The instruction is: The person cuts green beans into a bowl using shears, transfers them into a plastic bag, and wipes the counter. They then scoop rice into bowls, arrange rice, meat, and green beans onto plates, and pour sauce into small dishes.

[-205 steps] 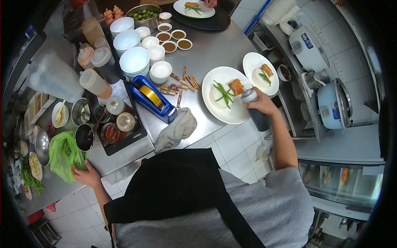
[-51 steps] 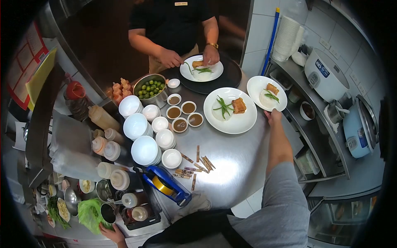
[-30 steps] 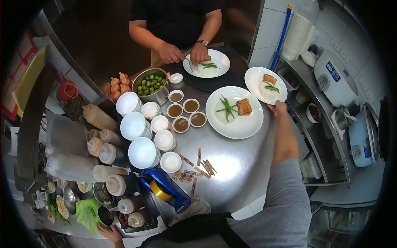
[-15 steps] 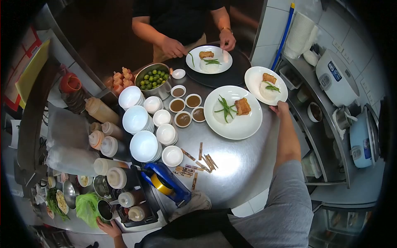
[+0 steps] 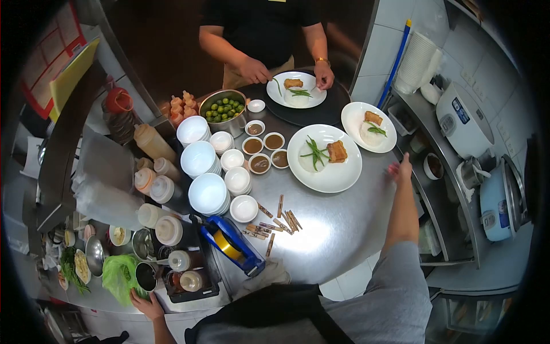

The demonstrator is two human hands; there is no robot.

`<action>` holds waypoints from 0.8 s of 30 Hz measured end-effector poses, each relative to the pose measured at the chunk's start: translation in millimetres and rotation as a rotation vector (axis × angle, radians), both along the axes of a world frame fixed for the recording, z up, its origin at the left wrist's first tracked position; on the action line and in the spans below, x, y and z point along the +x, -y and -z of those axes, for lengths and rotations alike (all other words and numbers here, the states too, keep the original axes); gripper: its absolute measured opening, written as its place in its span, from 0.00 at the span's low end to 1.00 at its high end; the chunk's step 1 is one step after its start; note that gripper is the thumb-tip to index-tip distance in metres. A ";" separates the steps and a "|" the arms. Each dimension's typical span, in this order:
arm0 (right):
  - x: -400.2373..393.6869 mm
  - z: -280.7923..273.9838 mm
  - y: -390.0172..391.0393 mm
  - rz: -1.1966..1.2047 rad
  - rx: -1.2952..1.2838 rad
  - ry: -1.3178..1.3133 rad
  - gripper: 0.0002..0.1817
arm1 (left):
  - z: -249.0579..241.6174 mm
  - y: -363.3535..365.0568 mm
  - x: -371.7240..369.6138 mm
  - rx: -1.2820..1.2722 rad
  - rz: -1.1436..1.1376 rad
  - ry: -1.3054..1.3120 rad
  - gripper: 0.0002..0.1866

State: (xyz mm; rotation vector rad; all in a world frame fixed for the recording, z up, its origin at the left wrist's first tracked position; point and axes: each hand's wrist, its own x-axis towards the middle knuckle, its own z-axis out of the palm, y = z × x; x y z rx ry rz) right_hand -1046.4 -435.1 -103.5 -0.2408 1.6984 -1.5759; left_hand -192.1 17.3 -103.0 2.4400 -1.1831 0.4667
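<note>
My right hand (image 5: 402,168) is apart from everything, fingers loosely stretched and a little blurred. Just beyond it, at the right edge of the steel table, lies a white plate (image 5: 350,136) with rice, green beans and a browned piece of food. A larger plate (image 5: 303,182) to its left carries rice, crossed green beans and another browned piece. At the lower left, my left hand (image 5: 148,305) rests with fingers extended at the counter edge, beside a green plastic bag (image 5: 119,280) and under a small dark-filled metal pot (image 5: 146,277).
Across the table a person's hands (image 5: 256,70) work at a plate (image 5: 312,102) on a black tray (image 5: 341,103). Sauce cups (image 5: 259,164), stacked bowls (image 5: 207,192), a pot of green fruit (image 5: 223,110), clothespins (image 5: 280,206) and a blue tape dispenser (image 5: 232,243) stand about.
My right hand has let go of the white plate and drawn back toward me. That plate now stands on the table edge. My left hand stays by the green bag.
</note>
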 end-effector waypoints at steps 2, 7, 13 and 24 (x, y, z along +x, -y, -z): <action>4.4 -9.2 -33.7 0.097 -0.161 -0.052 0.31 | -2.0 1.4 -2.5 -0.013 -0.016 -0.011 0.35; 27.0 -22.2 -130.6 0.319 -0.370 -0.127 0.25 | -10.9 2.6 -10.5 -0.089 -0.021 -0.047 0.34; 92.7 -0.1 -234.4 0.255 -0.400 -0.183 0.21 | -11.4 -1.9 -10.1 -0.215 -0.023 -0.021 0.34; 280.6 -16.0 -338.9 -0.134 -0.353 -0.345 0.18 | -24.4 -35.9 -8.0 -0.414 0.157 -0.246 0.34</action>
